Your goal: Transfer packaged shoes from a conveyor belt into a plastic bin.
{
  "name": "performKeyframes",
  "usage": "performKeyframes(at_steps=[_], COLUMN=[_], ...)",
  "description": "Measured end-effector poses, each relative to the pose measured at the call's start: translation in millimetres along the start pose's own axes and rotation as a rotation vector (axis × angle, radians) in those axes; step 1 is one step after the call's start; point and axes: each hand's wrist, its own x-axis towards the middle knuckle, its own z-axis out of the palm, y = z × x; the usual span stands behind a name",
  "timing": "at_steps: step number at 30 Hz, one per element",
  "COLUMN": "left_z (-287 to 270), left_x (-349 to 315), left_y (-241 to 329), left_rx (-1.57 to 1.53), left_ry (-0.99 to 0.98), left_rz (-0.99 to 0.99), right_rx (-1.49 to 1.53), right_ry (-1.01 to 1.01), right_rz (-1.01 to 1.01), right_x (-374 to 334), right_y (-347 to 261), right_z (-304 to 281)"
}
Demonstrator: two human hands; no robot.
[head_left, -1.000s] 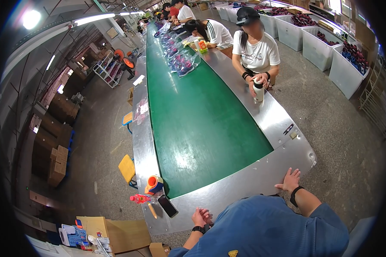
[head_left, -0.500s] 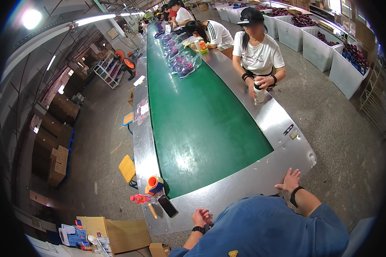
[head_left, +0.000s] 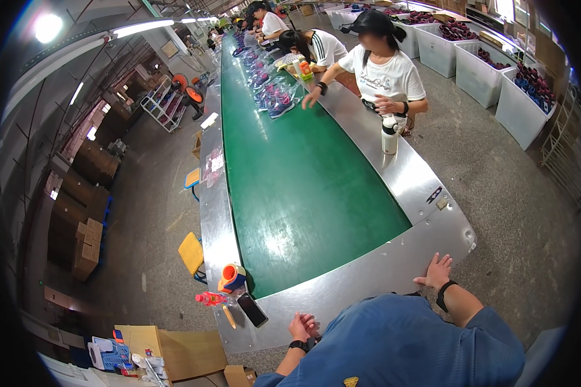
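My right hand [head_left: 438, 270] lies on the metal end of the conveyor table [head_left: 361, 271], fingers spread and holding nothing. Close to the front edge is my left hand [head_left: 303, 326], its fingers loosely bent and a little apart, with nothing visible in it. Left of that hand, a black phone [head_left: 252, 310] lies on the metal. Beside it are a wooden-handled tool [head_left: 229, 317], a red-labelled clear bottle [head_left: 211, 298] lying on its side and an orange-and-blue tape dispenser [head_left: 232, 277]. The green belt [head_left: 297, 193] runs away from me.
A co-worker [head_left: 384, 77] on the right has one hand at a white bottle [head_left: 389, 138] and the other over the belt. Bagged shoes [head_left: 274, 100] lie farther up. White bins [head_left: 526, 113] of shoes line the right; a yellow stool [head_left: 191, 253] stands left.
The co-worker has let go of the bottle with one hand and stretched that arm over the belt, toward the bagged shoes. The head has turned that way. My hands have not moved.
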Motion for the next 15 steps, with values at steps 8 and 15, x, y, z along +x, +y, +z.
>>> performKeyframes(at_steps=[8, 15], left_z=[2.4, 6.6], left_x=[-4.2, -8.0], left_y=[0.6, 2.3], left_rx=[-0.003, -0.025], left_ry=[0.013, 0.013], left_rz=[0.005, 0.001], right_rx=[-0.007, -0.005], right_ry=[0.0, -0.003], right_rz=[-0.003, -0.005], right_x=[1.0, -0.7], right_y=[1.3, 0.6], right_z=[1.6, -0.6])
